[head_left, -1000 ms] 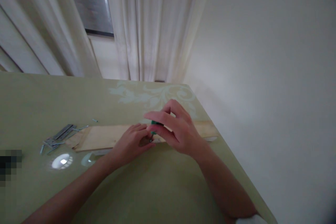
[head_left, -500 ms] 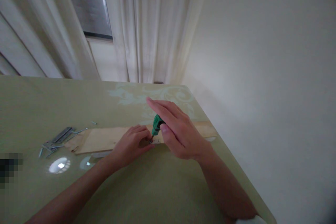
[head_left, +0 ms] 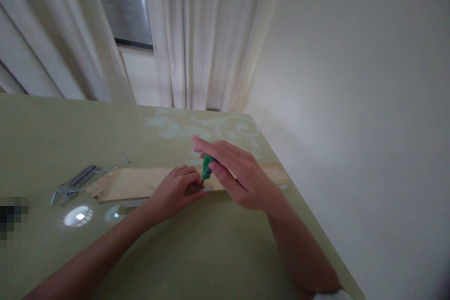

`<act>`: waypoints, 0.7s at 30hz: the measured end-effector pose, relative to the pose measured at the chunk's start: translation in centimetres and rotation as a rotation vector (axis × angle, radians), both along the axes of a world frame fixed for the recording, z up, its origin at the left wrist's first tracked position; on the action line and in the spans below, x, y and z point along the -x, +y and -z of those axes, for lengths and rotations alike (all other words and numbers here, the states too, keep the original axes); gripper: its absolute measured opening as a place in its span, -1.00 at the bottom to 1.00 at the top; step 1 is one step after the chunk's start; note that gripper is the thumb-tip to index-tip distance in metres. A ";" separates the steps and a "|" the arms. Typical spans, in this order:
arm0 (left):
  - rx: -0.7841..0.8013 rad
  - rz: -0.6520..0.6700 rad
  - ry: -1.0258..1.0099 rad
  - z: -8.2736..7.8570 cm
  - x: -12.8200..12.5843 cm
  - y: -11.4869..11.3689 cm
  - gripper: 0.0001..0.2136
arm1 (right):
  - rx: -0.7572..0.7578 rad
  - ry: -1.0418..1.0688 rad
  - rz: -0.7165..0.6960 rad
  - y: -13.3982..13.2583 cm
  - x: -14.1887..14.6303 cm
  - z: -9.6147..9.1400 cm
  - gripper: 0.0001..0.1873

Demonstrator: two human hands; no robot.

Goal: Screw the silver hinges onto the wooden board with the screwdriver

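Note:
A pale wooden board [head_left: 135,183] lies across the table, with a small metal plate with holes [head_left: 210,188] at its near edge. My right hand [head_left: 242,176] is closed around the green handle of a screwdriver [head_left: 208,166], index finger stretched along the top. The screwdriver leans slightly, its tip down at the left end of the plate. My left hand [head_left: 176,192] rests on the board, thumb and fingers pinched close about the tip. What they pinch is too small and covered to make out.
Left of the board lie metal hinge-like pieces [head_left: 83,176] and several long screws [head_left: 68,193]. One loose screw [head_left: 125,161] lies behind the board. The green table [head_left: 211,253] has its right edge near a white wall [head_left: 351,103]; curtains [head_left: 197,33] hang behind.
My right hand has turned slightly with the screwdriver, its fingers shifting a little left and down. The left hand stays at the plate. The view has tilted slightly.

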State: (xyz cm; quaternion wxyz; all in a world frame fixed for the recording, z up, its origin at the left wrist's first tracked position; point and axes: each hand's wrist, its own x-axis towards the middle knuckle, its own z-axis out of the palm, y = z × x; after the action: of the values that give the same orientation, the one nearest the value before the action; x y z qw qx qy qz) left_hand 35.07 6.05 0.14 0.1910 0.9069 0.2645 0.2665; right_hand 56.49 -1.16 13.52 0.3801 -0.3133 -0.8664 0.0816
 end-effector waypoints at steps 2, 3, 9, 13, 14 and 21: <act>0.000 -0.010 -0.017 0.3 0.0 0.1 -0.87 | -0.101 -0.053 0.098 0.0 -0.1 0.2 -0.62; 0.006 -0.015 -0.019 0.4 0.0 0.1 -0.88 | -0.180 -0.091 0.186 0.0 0.0 0.3 -0.68; 0.029 -0.002 0.018 -0.4 0.1 -0.1 -0.84 | -0.110 -0.121 0.242 -0.1 0.1 0.1 -0.47; 0.025 0.005 0.032 -0.6 0.0 -0.1 -0.82 | -0.004 -0.015 0.107 0.2 -0.2 0.2 -0.55; 0.026 0.001 0.026 -0.5 0.0 -0.2 -0.84 | -0.052 -0.019 0.150 0.2 -0.2 0.4 -0.63; 0.020 0.007 -0.002 -0.1 0.0 -0.1 -0.86 | -0.051 -0.039 0.153 -0.2 0.3 0.3 -0.44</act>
State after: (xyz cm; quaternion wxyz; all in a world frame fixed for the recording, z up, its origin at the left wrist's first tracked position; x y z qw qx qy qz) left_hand 35.08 5.91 0.27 0.2016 0.9056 0.2637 0.2640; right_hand 56.23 -1.38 13.25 0.3763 -0.3703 -0.8489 0.0242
